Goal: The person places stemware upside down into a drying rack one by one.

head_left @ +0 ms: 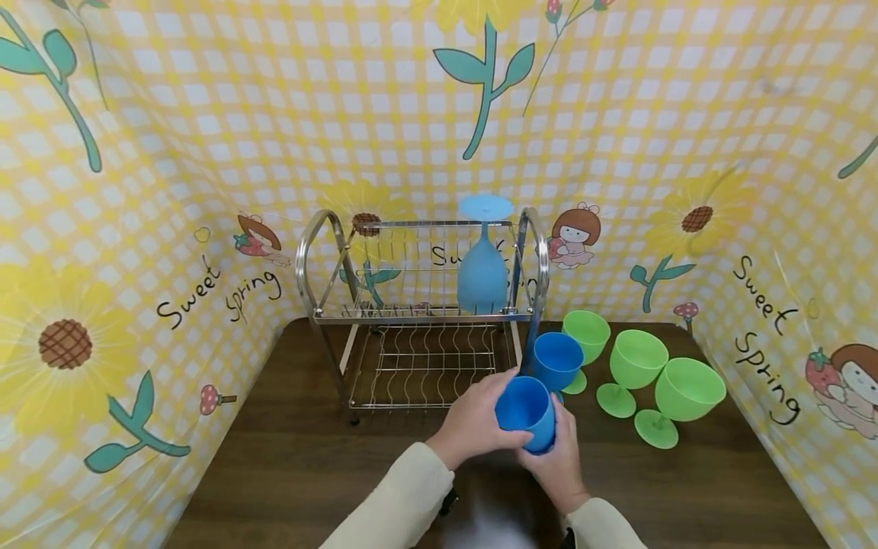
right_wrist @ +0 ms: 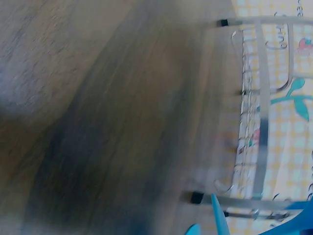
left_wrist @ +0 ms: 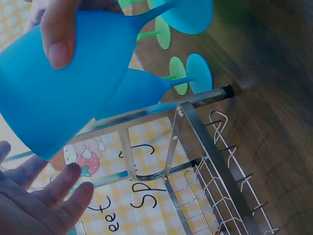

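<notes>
A blue plastic goblet [head_left: 527, 408], rim up, stands in front of the rack between both hands. My right hand [head_left: 561, 465] grips its bowl, with the thumb pressed on the near side in the left wrist view. My left hand [head_left: 480, 419] lies against the goblet's left side; its fingers [left_wrist: 58, 196] look straight and spread by the rim. A second blue goblet [head_left: 559, 360] stands just behind, by the rack's right leg. On the upper tier of the metal dish rack [head_left: 425, 319], a light blue goblet [head_left: 482, 278] sits upside down.
Three green goblets [head_left: 638, 358] stand on the dark wooden table [head_left: 288, 480] to the right of the rack. The rack's lower tier [head_left: 432, 366] has wavy wires. Checked yellow cloth [head_left: 384, 114] surrounds the table at the back and sides. The right wrist view is blurred.
</notes>
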